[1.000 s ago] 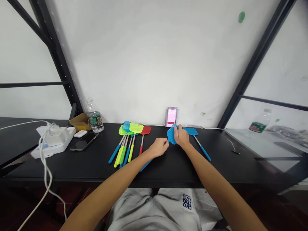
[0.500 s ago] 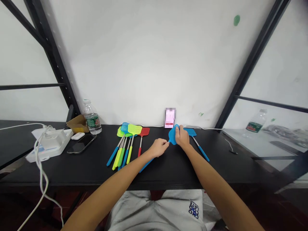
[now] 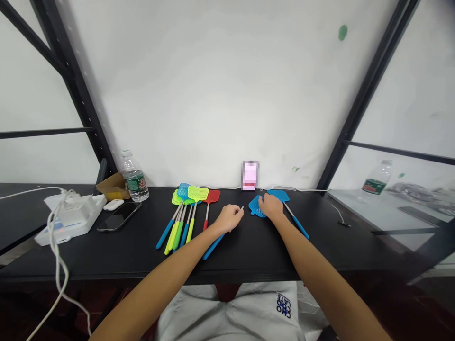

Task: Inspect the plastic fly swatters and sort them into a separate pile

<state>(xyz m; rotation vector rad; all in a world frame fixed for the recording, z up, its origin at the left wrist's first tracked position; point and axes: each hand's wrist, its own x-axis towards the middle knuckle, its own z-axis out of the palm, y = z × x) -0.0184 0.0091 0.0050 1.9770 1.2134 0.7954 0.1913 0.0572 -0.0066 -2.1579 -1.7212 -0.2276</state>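
Observation:
My left hand (image 3: pixel 229 218) is closed round the metal rod of a fly swatter handle (image 3: pixel 213 246) with a blue grip, the rod's tip poking out toward the right. My right hand (image 3: pixel 271 207) grips a blue fly swatter head (image 3: pixel 256 207), which sits apart from that rod. Behind and right of this hand lies another blue fly swatter (image 3: pixel 300 227), complete with head and handle. On the left, a fan of several fly swatters (image 3: pixel 198 192) in yellow-green, green and blue overlaps, with a red fly swatter (image 3: pixel 213 196) beside it.
At the table's left are a power strip (image 3: pixel 76 213) with white cables, an earphone case (image 3: pixel 113 204), a dark phone (image 3: pixel 120 217), a cardboard box (image 3: pixel 114 187) and a water bottle (image 3: pixel 135 179). A lit phone (image 3: pixel 250 176) leans against the wall. A short cable (image 3: pixel 341 218) lies right.
The blue swatter head has come apart from the rod. My right hand has shifted slightly right with the head, and my left hand slightly left with the handle.

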